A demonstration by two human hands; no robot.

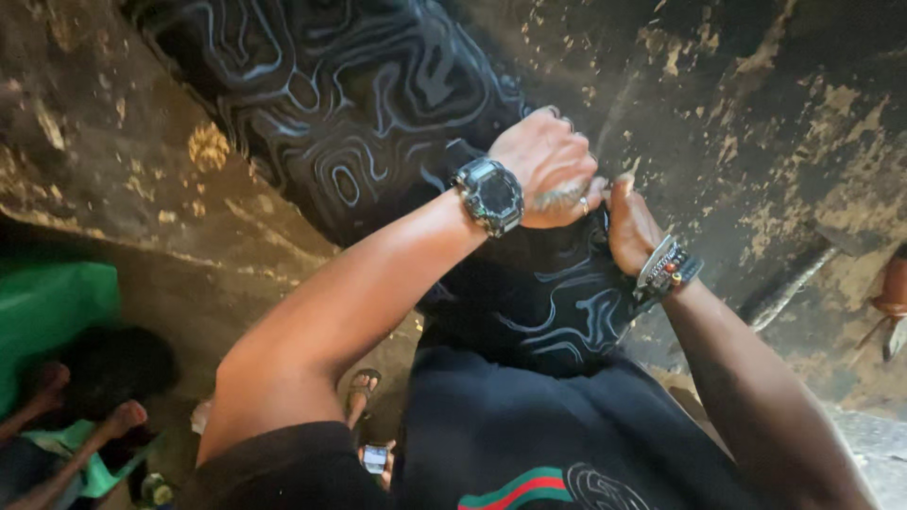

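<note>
My left hand (546, 170) and right hand (631, 227) are both clenched on the dark patterned cloth (378, 113) between them. Risk: pulling against each other could tear it.

The person is wearing a chunky grey digital wristwatch (489, 195) with a dark rectangular face on the left wrist, and a ring is showing on the left hand (548, 165). Stacked beaded bracelets (666, 269) in silver, red and dark tones are circling the right wrist below the right hand (631, 225). A black short sleeve (274, 467) is covering the left shoulder, and dark trousers (539, 444) are bearing a green-and-red stripe.
</note>
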